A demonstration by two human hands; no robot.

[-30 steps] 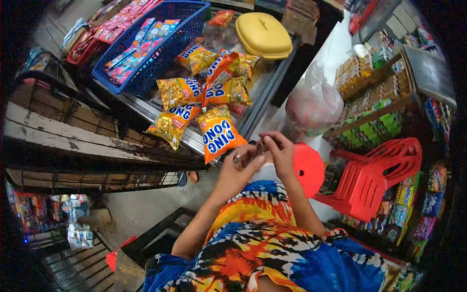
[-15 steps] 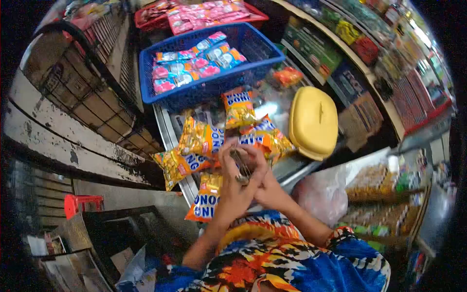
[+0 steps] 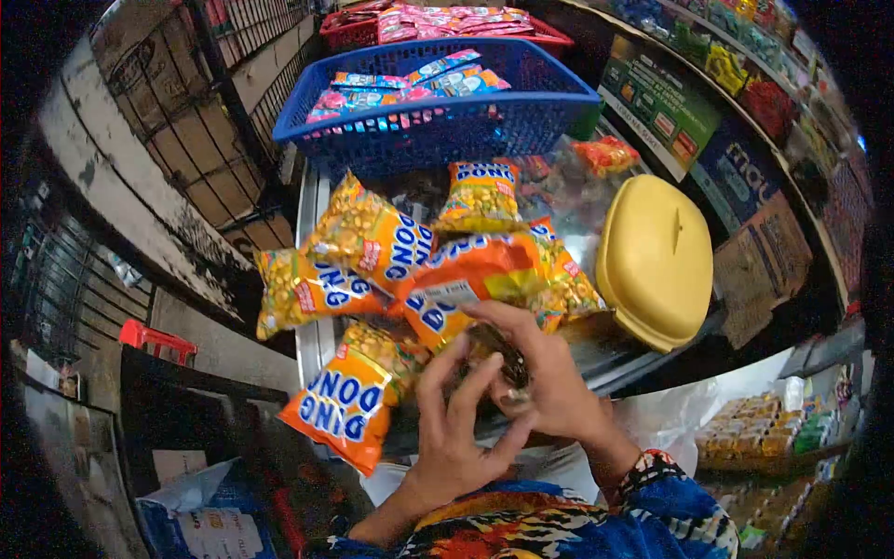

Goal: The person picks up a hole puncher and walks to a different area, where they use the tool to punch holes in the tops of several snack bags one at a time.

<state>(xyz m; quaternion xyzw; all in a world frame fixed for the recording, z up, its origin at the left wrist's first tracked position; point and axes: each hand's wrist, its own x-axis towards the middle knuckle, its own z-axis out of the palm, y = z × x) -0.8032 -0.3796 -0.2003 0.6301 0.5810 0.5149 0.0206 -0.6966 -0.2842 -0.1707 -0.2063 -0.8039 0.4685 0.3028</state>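
Observation:
Just above the counter's near edge, my two hands come together around a small, rounded, dark item [image 3: 507, 361] with a shiny, see-through look; what it is I cannot tell. My right hand [image 3: 557, 377] curls over its far and right sides. From the left, my left hand [image 3: 456, 419] has bent fingers and thumb against it, with gaps between the fingers. Right beyond them lie orange Ding Dong snack bags: a nearer bag [image 3: 349, 391] on the left, a bag [image 3: 372, 238] farther back, an upright bag [image 3: 480, 194], and an orange bag [image 3: 480, 270] showing its back.
A blue plastic basket [image 3: 447, 121] of blue-and-pink sachets stands at the back, a red tray [image 3: 549, 37] of pink packs behind it. On the right sits a yellow lidded container [image 3: 656, 261]. A red snack pack [image 3: 607, 155] lies behind it. Metal grating [image 3: 233, 93] lines the left.
My hands have moved down and a little right in view and spread apart somewhat, still around the dark item. The view has shifted, bringing the bags and basket closer.

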